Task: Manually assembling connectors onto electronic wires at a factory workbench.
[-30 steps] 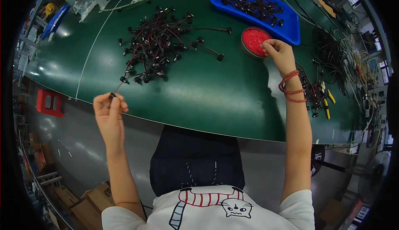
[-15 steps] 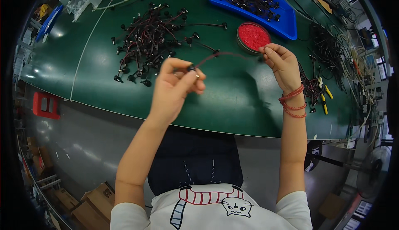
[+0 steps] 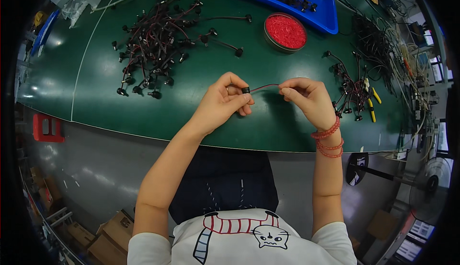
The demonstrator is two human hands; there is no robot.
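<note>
Between my two hands a short cable (image 3: pixel 264 86) of thin red and black wire spans in a slight arc above the green table. Its black plug end (image 3: pixel 246 90) sits pinched in the fingers of my left hand (image 3: pixel 218 103). My right hand (image 3: pixel 310 103), red bead bracelets at its wrist, pinches the wire's other end; the fingertips hide that end. Beyond my hands stands a round tin (image 3: pixel 266 36) filled with red shreds or small pieces. A large tangled pile of similar black-ended cables (image 3: pixel 155 42) lies to the left.
A blue tray (image 3: pixel 329 21) at the back holds more such cables. On the right lie a smaller heap of cables (image 3: pixel 350 90), a yellow-handled hand tool (image 3: pixel 372 109) and a tangle of black cords (image 3: pixel 376 42). A red stool (image 3: pixel 48 127) stands on the floor at left.
My right hand has come down from beside the tin toward my left hand, so the wire between them spans less. My left hand has shifted slightly right. The view has moved a little.
</note>
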